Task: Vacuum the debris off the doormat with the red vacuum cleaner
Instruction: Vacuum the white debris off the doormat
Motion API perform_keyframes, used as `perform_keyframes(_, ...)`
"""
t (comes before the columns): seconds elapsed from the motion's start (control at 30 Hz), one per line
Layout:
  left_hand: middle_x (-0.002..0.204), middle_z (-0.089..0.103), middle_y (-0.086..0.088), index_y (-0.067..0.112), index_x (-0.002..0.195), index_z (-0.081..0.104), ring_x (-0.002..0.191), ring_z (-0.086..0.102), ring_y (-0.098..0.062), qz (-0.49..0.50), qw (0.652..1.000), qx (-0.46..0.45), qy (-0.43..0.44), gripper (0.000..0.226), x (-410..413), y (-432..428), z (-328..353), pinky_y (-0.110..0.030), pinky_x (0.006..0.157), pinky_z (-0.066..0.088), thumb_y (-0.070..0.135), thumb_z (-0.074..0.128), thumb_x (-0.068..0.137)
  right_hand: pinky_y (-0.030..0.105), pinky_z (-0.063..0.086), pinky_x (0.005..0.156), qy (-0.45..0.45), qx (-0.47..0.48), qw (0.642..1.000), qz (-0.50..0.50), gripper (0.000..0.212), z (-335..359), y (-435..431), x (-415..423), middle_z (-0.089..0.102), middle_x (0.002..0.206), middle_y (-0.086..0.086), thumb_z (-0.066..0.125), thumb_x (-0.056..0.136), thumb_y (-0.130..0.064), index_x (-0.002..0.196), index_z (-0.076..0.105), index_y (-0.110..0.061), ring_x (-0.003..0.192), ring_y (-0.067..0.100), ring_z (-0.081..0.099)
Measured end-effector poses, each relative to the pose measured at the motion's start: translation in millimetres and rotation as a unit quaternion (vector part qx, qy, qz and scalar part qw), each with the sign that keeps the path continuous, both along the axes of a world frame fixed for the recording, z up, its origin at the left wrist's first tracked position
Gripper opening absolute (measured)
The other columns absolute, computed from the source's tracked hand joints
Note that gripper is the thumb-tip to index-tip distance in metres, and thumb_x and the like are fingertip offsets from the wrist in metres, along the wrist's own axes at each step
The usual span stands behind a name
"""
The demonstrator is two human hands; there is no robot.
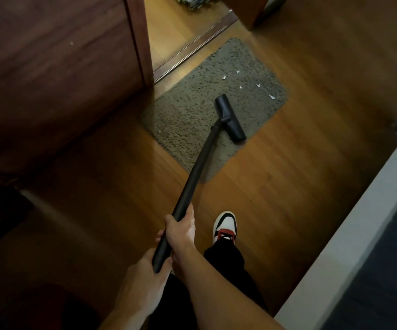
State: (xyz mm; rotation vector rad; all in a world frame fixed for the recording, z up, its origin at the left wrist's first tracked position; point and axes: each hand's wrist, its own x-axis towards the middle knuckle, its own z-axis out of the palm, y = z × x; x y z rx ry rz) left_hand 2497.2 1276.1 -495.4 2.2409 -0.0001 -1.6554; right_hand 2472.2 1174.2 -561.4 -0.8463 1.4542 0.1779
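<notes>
A grey-brown shaggy doormat (192,110) lies on the wooden floor before a doorway. Several white scraps of debris (258,85) dot its far right part. The black floor nozzle (230,117) of the vacuum rests on the mat's right half, short of the scraps. A long black wand (197,170) runs from it back to me. My right hand (181,231) grips the wand higher up. My left hand (145,270) holds its near end from below. The vacuum's red body is out of sight.
A dark wooden door (57,79) stands at the left beside the mat, with a metal threshold strip (192,47) beyond. My white, black and red shoe (225,226) stands on the floor. A pale ledge (349,234) runs along the right.
</notes>
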Motion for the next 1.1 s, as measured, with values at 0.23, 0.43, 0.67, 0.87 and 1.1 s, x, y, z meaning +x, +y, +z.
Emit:
perform_keyframes(0.23,0.091,0.067,0.01,0.032,0.114,0.059,0.083,0.064,-0.004,0.007,1.0,-0.022,0.002,0.024,14,23,1,-0.023,0.073,0.049,0.048,0.051,0.098,0.028,0.054,0.047,-0.006,-0.021,0.999,0.025,0.073,9,18,19,0.065,0.092,0.012,0.056,0.1,-0.009,0.159,0.019,-0.031,0.047,0.011,0.061)
perform_keyframes(0.43,0.095,0.067,0.01,0.033,0.126,0.058,0.088,0.064,-0.01,0.045,0.999,-0.026,-0.009,0.035,19,22,-10,-0.031,0.079,0.052,0.051,0.05,0.097,0.026,0.055,0.047,-0.013,-0.022,0.998,0.063,0.073,0,16,37,0.062,0.1,0.009,0.056,0.1,-0.01,0.16,0.019,-0.031,0.051,0.012,0.062)
perform_keyframes(0.67,0.101,0.063,0.015,0.034,0.144,0.042,0.091,0.062,-0.008,0.0,0.998,-0.013,-0.059,0.05,28,-8,-20,-0.032,0.086,0.054,0.053,0.045,0.098,0.029,0.055,0.048,-0.017,-0.017,0.999,0.045,0.074,-20,-11,48,0.063,0.091,0.01,0.056,0.099,-0.01,0.159,0.019,-0.034,0.049,0.013,0.062)
perform_keyframes(0.87,0.096,0.06,0.01,0.032,0.143,0.042,0.09,0.062,-0.014,-0.012,0.996,-0.023,-0.082,0.047,46,-73,-21,-0.031,0.08,0.051,0.05,0.044,0.099,0.03,0.054,0.047,-0.024,-0.029,0.999,0.038,0.069,-31,-75,67,0.06,0.091,0.011,0.056,0.098,-0.009,0.156,0.025,-0.032,0.047,0.013,0.06)
perform_keyframes(1.1,0.094,0.063,0.007,0.032,0.139,0.044,0.088,0.064,-0.017,-0.038,0.994,0.004,-0.099,0.047,58,-143,-28,-0.034,0.08,0.053,0.054,0.042,0.099,0.031,0.054,0.05,-0.026,-0.034,0.998,0.053,0.064,-37,-145,83,0.06,0.1,0.016,0.057,0.098,-0.011,0.151,0.03,-0.032,0.048,0.016,0.061)
